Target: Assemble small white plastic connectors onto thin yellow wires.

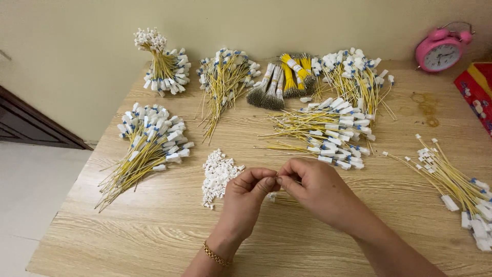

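From the head camera, your two hands meet over the middle of the wooden table, fingertips touching. Your left hand pinches with thumb and forefinger closed, and your right hand pinches against it from the other side; between them you hold the end of a thin yellow wire, whose length runs under your right hand and lies on the table with a small white piece at its near end. What exactly sits between the fingertips is too small to tell. A gold bracelet circles your left wrist.

Just to the left of your left hand lies a little heap of loose white connectors. Beyond your right hand, near it, a spread of yellow wires with white and blue tags lies flat. At the right edge another fan of tagged wires trails off the picture. To the left, well apart from your hands, a tied bundle of the same wires lies slanted. Along the back edge stand further bundles, some yellow and grey ones bound with white bands. A pink alarm clock stands at the far right corner, beside a red box
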